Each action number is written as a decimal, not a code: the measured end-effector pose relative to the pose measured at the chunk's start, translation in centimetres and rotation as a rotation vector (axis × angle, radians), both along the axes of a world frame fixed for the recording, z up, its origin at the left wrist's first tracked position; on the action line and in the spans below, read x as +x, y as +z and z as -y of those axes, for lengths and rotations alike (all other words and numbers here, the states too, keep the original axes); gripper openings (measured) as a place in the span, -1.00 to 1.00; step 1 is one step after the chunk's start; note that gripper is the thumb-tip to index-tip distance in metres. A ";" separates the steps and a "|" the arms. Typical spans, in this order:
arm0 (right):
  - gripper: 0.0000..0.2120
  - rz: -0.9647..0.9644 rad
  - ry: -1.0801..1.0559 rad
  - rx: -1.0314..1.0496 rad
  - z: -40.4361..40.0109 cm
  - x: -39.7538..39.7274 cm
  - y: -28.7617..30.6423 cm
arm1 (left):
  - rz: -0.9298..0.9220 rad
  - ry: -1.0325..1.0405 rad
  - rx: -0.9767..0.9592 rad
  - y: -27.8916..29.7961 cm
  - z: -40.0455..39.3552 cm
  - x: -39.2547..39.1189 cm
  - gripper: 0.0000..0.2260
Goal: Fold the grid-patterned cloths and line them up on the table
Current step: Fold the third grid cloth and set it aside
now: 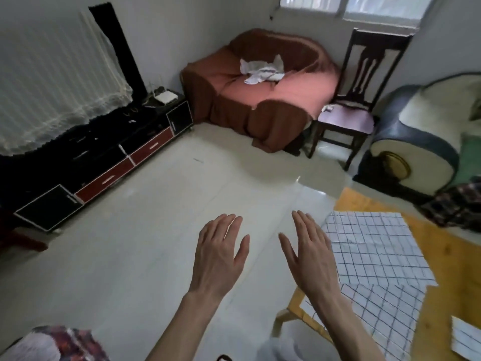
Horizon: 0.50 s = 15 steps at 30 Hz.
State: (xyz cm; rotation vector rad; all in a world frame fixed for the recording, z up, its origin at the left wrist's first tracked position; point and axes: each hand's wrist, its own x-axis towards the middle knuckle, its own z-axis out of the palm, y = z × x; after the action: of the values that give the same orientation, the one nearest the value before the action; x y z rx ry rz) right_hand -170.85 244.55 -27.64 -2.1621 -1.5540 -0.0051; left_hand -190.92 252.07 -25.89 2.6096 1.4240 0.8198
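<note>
Two folded white cloths with a dark grid lie on the yellow wooden table [447, 256] at the lower right: one grid cloth [374, 246] farther back and a second grid cloth [385, 308] nearer to me. The corner of a third grid cloth [466, 340] shows at the right edge. My left hand [221, 254] and my right hand [309, 256] hover palm-down over the floor, left of the table, fingers straight and holding nothing. My right hand hides the left edge of the cloths.
A red-covered armchair [263, 95] with a crumpled white cloth [260, 70] on its seat stands at the back. Beside it are a dark wooden chair [356, 100] and a pale sofa [426, 136]. A black-and-red low cabinet [104, 157] runs along the left wall.
</note>
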 end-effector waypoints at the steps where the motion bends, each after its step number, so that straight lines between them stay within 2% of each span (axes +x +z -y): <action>1: -0.38 -0.002 -0.054 -0.004 -0.4 0.3 0.1 | 0.006 -0.039 0.000 0.0 -1.2 0.5 -0.59; 8: -0.33 -0.029 -0.364 -0.030 -2.3 3.6 0.0 | 0.035 -0.327 0.033 -0.7 -8.9 6.6 -0.62; 15: -0.34 -0.058 -0.565 0.003 -6.3 7.9 -2.0 | 0.029 -0.556 0.055 -2.3 -16.3 14.5 -0.63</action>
State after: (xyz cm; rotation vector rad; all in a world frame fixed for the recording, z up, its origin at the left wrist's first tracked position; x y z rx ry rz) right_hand -162.93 250.80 -29.60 -2.4981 -0.8665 -0.1260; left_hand -176.45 268.38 -28.22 2.7944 0.6084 0.8116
